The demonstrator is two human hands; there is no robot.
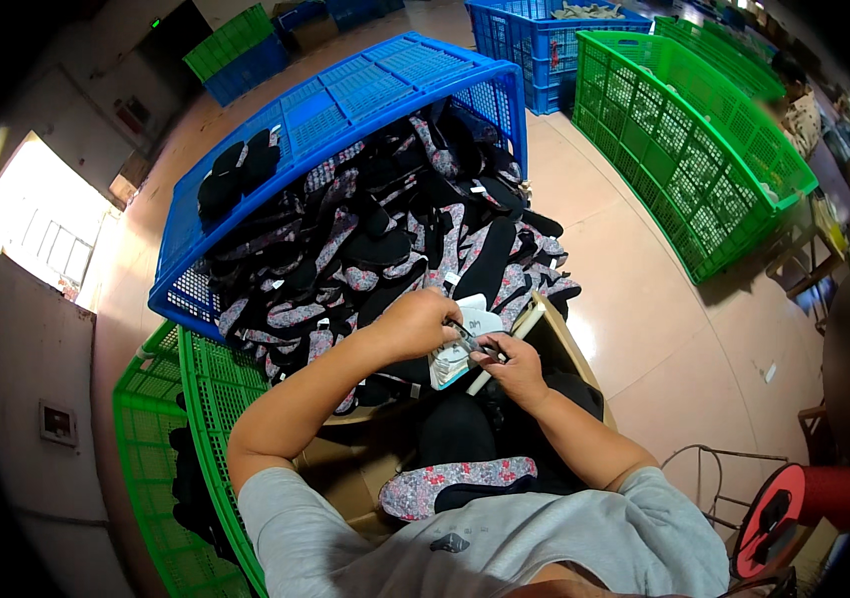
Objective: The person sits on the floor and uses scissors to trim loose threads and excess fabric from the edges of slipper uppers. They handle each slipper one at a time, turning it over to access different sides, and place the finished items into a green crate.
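My left hand (415,324) and my right hand (513,367) meet in front of me, fingers closed on a small dark grey item (473,342). Its kind cannot be made out. Just below it lie white paper-like pieces (452,371), some with handwriting, stacked at the near edge of the pile. Beyond my hands spreads a heap of black slippers with floral-patterned parts (375,234), several bearing small white tags. One floral-and-black slipper (455,485) rests close to my body. A pale rod (520,334) slants beside my right hand.
A blue crate (320,110) lies tipped on its side behind the heap. Green crates (211,399) stand at left, holding dark items. Another large green crate (684,149) is at right, with blue crates (545,50) beyond. A red spool-like object (779,513) sits at lower right.
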